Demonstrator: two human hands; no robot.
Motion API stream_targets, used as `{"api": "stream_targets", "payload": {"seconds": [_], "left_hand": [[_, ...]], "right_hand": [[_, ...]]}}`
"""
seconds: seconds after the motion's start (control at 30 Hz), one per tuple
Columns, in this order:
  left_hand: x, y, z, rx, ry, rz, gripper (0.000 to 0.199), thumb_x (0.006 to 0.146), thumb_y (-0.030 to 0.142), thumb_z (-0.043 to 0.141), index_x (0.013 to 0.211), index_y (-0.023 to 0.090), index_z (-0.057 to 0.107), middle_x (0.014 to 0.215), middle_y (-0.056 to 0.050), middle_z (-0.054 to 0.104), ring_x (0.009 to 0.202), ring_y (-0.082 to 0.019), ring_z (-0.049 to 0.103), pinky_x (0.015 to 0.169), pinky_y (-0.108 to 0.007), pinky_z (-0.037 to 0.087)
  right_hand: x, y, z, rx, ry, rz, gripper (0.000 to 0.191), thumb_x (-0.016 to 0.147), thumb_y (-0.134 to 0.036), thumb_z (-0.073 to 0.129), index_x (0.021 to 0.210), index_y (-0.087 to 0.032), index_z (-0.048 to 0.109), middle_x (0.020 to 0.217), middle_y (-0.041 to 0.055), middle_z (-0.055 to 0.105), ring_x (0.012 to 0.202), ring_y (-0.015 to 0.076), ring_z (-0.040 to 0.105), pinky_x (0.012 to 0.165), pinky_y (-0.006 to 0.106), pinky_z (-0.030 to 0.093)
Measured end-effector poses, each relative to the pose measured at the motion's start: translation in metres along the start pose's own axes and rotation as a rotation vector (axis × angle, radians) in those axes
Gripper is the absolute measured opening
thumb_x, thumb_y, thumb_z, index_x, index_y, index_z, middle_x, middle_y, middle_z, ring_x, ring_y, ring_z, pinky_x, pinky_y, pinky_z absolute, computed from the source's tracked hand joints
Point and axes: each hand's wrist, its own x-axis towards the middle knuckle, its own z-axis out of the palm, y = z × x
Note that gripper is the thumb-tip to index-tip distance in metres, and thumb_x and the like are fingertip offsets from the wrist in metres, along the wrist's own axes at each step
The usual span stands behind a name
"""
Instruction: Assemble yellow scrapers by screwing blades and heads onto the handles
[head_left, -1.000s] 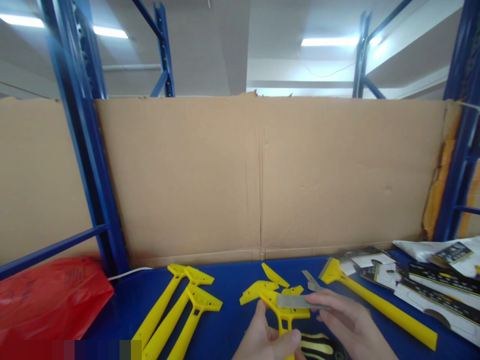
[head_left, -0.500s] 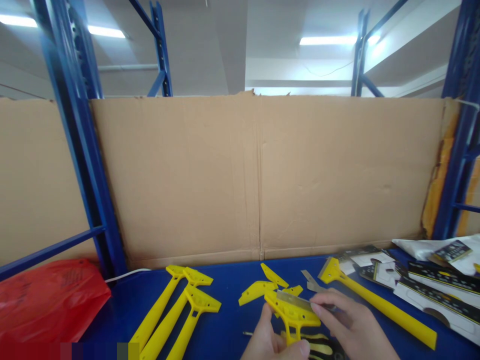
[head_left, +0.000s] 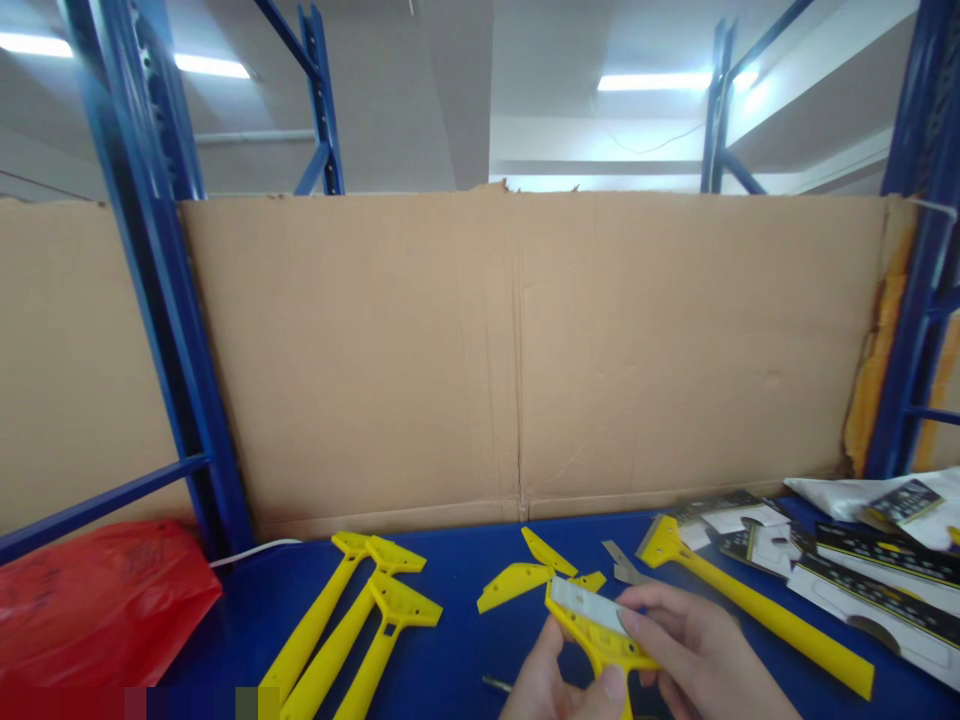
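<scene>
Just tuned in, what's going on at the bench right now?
A person holds a yellow scraper head in the left hand, while the right hand presses a flat metal blade onto it. Three bare yellow handles lie to the left on the blue table, and one assembled scraper lies to the right.

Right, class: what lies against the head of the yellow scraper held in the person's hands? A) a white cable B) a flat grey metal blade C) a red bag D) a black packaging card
B: a flat grey blade lies on the yellow scraper head, pressed there by the right hand while the left hand grips below.
</scene>
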Motion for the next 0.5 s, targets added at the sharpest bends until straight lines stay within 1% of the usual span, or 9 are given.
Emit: {"api": "stream_targets", "payload": {"seconds": [0.07,0.13,0.2,0.27,0.33,0.43,0.5], "left_hand": [[-0.002,0.009,0.004,0.02,0.032,0.001,0.08,0.059,0.07,0.067,0.113,0.012,0.052,0.066,-0.006,0.071,0.055,-0.018,0.067,0.058,-0.026,0.045],[-0.005,0.02,0.006,0.08,0.127,-0.069,0.07,0.062,0.072,0.062,0.093,0.01,0.062,0.061,-0.008,0.07,0.052,-0.015,0.065,0.054,-0.023,0.044],[-0.008,0.03,0.006,0.105,0.238,-0.109,0.064,0.062,0.071,0.062,0.086,0.012,0.062,0.061,-0.006,0.07,0.047,-0.012,0.064,0.046,-0.018,0.039],[-0.011,0.037,0.006,0.114,0.316,-0.108,0.06,0.057,0.069,0.068,0.079,0.013,0.061,0.057,-0.004,0.069,0.043,-0.011,0.062,0.04,-0.016,0.034],[-0.012,0.039,0.005,0.108,0.337,-0.096,0.058,0.053,0.066,0.072,0.074,0.013,0.06,0.054,-0.003,0.068,0.041,-0.011,0.062,0.039,-0.015,0.033],[-0.012,0.038,0.004,0.066,0.322,-0.083,0.054,0.054,0.061,0.075,0.071,0.012,0.061,0.053,-0.004,0.068,0.042,-0.011,0.063,0.039,-0.015,0.038],[-0.011,0.037,0.004,0.028,0.338,-0.078,0.051,0.054,0.058,0.077,0.071,0.012,0.061,0.051,-0.004,0.068,0.042,-0.011,0.063,0.04,-0.016,0.041]], "right_hand": [[-0.001,-0.004,-0.001,0.019,0.026,0.021,0.053,0.057,-0.067,0.063,0.081,-0.02,0.058,0.036,-0.0082,0.048,0.024,0.0052,0.036,0.025,0.015,0.021],[-0.002,-0.008,-0.001,0.039,0.041,0.033,0.055,0.054,-0.066,0.066,0.081,-0.02,0.059,0.036,-0.0084,0.049,0.023,0.0052,0.035,0.025,0.016,0.021],[-0.004,-0.011,0.0,0.068,0.037,0.015,0.053,0.055,-0.064,0.067,0.082,-0.02,0.059,0.038,-0.0079,0.051,0.025,0.0044,0.034,0.026,0.016,0.02],[-0.006,-0.012,0.002,0.09,0.022,-0.002,0.05,0.058,-0.061,0.067,0.083,-0.019,0.058,0.039,-0.0077,0.052,0.026,0.0038,0.034,0.027,0.015,0.02],[-0.007,-0.011,0.003,0.108,0.021,0.0,0.05,0.058,-0.061,0.068,0.084,-0.02,0.058,0.041,-0.0078,0.053,0.027,0.0035,0.034,0.027,0.015,0.02],[-0.007,-0.009,0.003,0.127,0.033,0.007,0.053,0.056,-0.062,0.07,0.085,-0.019,0.059,0.043,-0.0081,0.054,0.027,0.0037,0.034,0.027,0.016,0.019],[-0.008,-0.007,0.003,0.151,0.024,0.007,0.055,0.06,-0.065,0.068,0.088,-0.019,0.06,0.041,-0.0089,0.052,0.027,0.0044,0.035,0.028,0.016,0.019]]}}
